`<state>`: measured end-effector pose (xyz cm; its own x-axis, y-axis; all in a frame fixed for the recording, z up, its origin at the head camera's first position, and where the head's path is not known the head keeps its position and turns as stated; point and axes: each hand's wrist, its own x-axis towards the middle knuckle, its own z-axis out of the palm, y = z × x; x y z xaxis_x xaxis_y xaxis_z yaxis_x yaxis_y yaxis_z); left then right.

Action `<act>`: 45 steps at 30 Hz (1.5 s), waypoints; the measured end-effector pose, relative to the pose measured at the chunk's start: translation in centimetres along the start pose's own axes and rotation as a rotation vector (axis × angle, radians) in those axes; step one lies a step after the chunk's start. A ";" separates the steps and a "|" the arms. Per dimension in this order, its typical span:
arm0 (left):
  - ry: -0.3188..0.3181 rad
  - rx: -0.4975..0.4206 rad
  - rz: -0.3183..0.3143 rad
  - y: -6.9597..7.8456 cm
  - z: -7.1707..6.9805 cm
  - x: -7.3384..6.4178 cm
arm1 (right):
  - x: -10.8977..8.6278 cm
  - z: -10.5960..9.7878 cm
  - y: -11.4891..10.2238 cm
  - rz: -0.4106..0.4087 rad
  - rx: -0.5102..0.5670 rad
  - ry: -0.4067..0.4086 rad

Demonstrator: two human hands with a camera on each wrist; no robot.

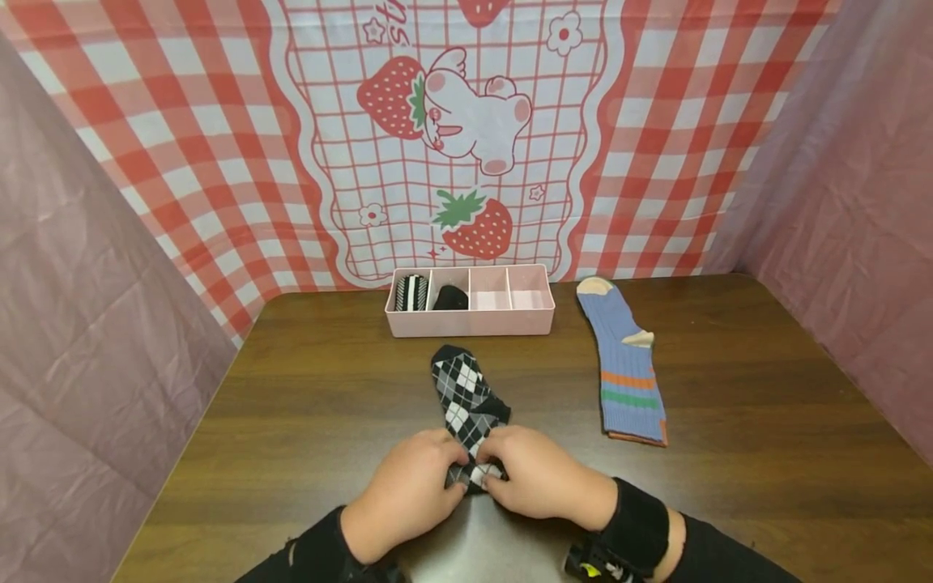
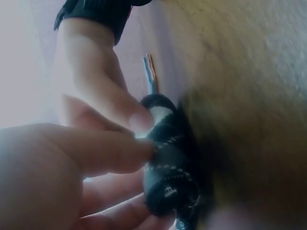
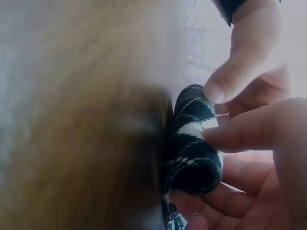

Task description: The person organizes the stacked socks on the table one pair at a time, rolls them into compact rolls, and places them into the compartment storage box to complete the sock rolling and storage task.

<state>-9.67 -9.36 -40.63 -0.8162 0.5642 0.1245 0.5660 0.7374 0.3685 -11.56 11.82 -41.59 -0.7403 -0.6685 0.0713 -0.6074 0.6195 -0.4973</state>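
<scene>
Here, toward the near edge of the tabletop [image 1: 306, 437], the left hand [image 1: 408, 486] and the right hand [image 1: 543, 478] work side by side, both pinching the rolled end [image 3: 194, 139] of an argyle sock [image 1: 461, 387] between thumb and fingers. The two grips sit near either end of the roll, probably to keep it even and tight. The rest of the sock lies flat, toe toward the far edge, so its length likely leads straight away from the fingers.

To the right, nearer the right edge, a blue sock [image 1: 627, 356] with orange and green stripes lies flat, toe also toward the far edge; apart from the argyle one, it seems set aside to leave the middle free for handling.

Farther off, a pink divided box [image 1: 470, 325] stands along the middle of the far edge, seemingly within reach yet out of the hands' way. Its leftmost compartment holds a striped roll [image 1: 411, 293], the next a black bundle [image 1: 451, 298], apparently kept separate by the dividers. Behind hangs a checked strawberry cloth [image 1: 656, 154].
</scene>
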 end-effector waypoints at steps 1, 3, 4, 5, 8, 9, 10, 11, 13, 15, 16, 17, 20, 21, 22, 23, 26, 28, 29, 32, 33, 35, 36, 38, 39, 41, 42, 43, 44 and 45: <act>0.003 0.014 0.007 0.1 -0.1 -0.1 | 0.0 0.0 0.1 0.009 0.020 -0.002; 0.005 0.036 0.016 0.3 -0.1 -0.1 | 0.0 0.0 0.2 0.025 0.049 -0.009; 0.004 0.042 0.020 0.4 -0.1 -0.2 | 0.0 0.0 0.3 0.033 0.061 -0.014; 0.004 0.046 0.022 0.4 -0.1 -0.2 | 0.0 0.0 0.3 0.042 0.074 -0.019; 0.006 0.055 0.036 0.5 0.0 -0.2 | 0.0 -0.1 0.4 0.064 0.111 -0.036; 0.006 0.056 0.040 0.5 0.0 -0.3 | 0.0 -0.1 0.4 0.071 0.125 -0.041; 0.008 0.057 0.044 0.5 0.1 -0.3 | 0.1 -0.1 0.4 0.077 0.141 -0.045; 0.011 0.059 0.049 0.5 0.2 -0.3 | 0.1 -0.2 0.4 0.083 0.159 -0.051; 0.020 0.068 0.060 0.5 0.3 -0.3 | 0.1 -0.2 0.3 0.095 0.197 -0.061; 0.027 0.075 0.067 0.5 0.4 -0.3 | 0.1 -0.3 0.3 0.104 0.230 -0.065; 0.029 0.078 0.069 0.4 0.4 -0.3 | 0.1 -0.3 0.3 0.106 0.239 -0.064; 0.027 0.076 0.070 0.4 0.4 -0.3 | 0.1 -0.3 0.3 0.107 0.243 -0.063; 0.008 0.062 0.062 0.3 0.4 -0.3 | 0.1 -0.2 0.3 0.103 0.226 -0.054; -0.001 0.053 0.058 0.2 0.4 -0.3 | 0.1 -0.1 0.3 0.102 0.216 -0.053; -0.010 0.046 0.053 0.2 0.3 -0.3 | 0.1 -0.1 0.3 0.101 0.207 -0.052; -0.018 0.037 0.049 0.1 0.3 -0.2 | 0.1 -0.1 0.3 0.102 0.196 -0.053; -0.037 0.012 0.034 0.0 0.3 -0.1 | 0.1 -0.1 0.2 0.109 0.177 -0.057; -0.043 0.002 0.028 0.0 0.2 -0.1 | 0.1 -0.1 0.1 0.115 0.169 -0.060; -0.047 -0.006 0.027 -0.1 0.2 -0.1 | 0.1 -0.1 0.0 0.119 0.163 -0.060; -0.053 -0.022 0.035 -0.3 0.3 0.0 | 0.0 -0.2 -0.2 0.123 0.145 -0.059; -0.054 -0.027 0.039 -0.3 0.4 0.0 | 0.0 -0.3 -0.2 0.122 0.134 -0.059; -0.061 -0.037 0.042 -0.5 0.5 0.1 | -0.1 -0.3 -0.2 0.119 0.108 -0.059; -0.063 -0.040 0.042 -0.5 0.5 0.1 | -0.1 -0.3 -0.3 0.114 0.094 -0.058; -0.072 -0.047 0.035 -0.6 0.6 0.2 | -0.2 -0.3 -0.3 0.100 0.065 -0.055; -0.078 -0.054 0.033 -0.7 0.7 0.2 | -0.2 -0.2 -0.3 0.094 0.044 -0.050; -0.092 -0.069 0.030 -0.8 0.7 0.3 | -0.3 -0.1 -0.4 0.075 0.003 -0.031; -0.100 -0.078 0.027 -0.9 0.7 0.3 | -0.3 -0.1 -0.4 0.065 -0.019 -0.021; -0.108 -0.087 0.024 -1.0 0.7 0.3 | -0.3 -0.1 -0.5 0.055 -0.040 -0.011; -0.115 -0.095 0.019 -1.0 0.7 0.3 | -0.3 -0.1 -0.5 0.047 -0.058 -0.003; -0.121 -0.103 0.015 -1.1 0.7 0.3 | -0.3 -0.1 -0.6 0.039 -0.072 0.002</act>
<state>-10.48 -9.74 -41.61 -0.7842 0.6202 0.0207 0.5580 0.6901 0.4609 -11.02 11.72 -41.24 -0.7645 -0.6423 0.0547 -0.5969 0.6732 -0.4365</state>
